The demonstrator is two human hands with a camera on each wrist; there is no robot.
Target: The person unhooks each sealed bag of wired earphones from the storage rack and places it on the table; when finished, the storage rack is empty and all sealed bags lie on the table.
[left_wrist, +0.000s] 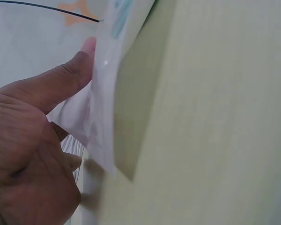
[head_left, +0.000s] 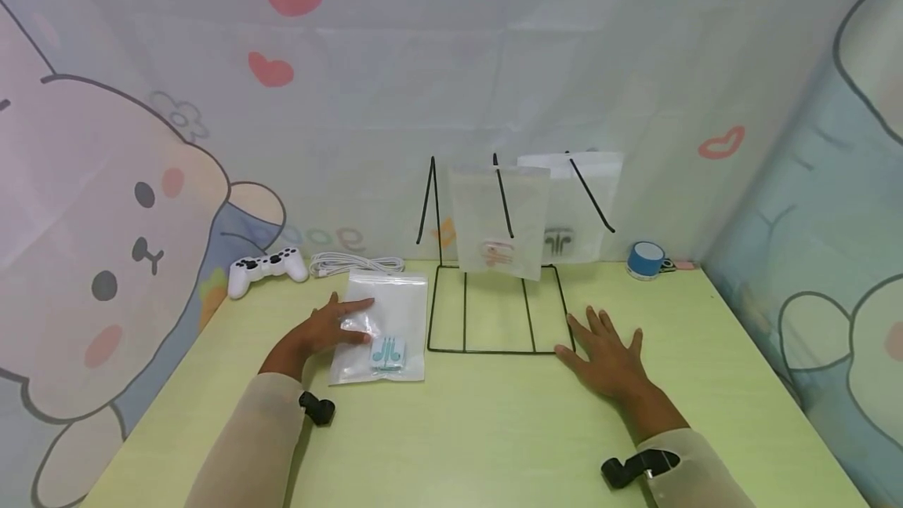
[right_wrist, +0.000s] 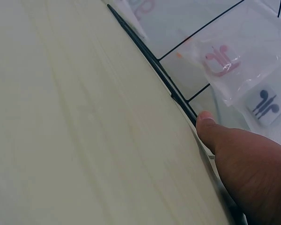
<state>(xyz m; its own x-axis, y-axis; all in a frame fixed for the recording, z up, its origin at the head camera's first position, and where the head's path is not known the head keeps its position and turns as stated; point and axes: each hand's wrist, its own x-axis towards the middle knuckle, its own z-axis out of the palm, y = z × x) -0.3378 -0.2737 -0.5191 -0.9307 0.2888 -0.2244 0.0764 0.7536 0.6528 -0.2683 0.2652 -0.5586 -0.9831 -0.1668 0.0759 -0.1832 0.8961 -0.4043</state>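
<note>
A clear-fronted white zip bag (head_left: 395,306) lies on the table with earphones in a small square case (head_left: 388,353), printed teal, inside it. My left hand (head_left: 323,333) rests at the bag's left side, thumb and forefinger stretched over its top. In the left wrist view the thumb (left_wrist: 68,77) touches the bag, whose near edge stands a little off the table. My right hand (head_left: 605,357) lies spread on the table by the right front corner of a black wire rack (head_left: 494,352). The right thumb (right_wrist: 210,129) touches or nearly touches the rack's base.
On the rack's middle prong hangs a bag (head_left: 497,202) with pink earphones; another bag (head_left: 589,179), with black ones, hangs on the right prong. The left prong (head_left: 426,202) is bare. At the back stand a white game controller (head_left: 268,269), a coiled white cable (head_left: 356,265) and blue tape (head_left: 645,259).
</note>
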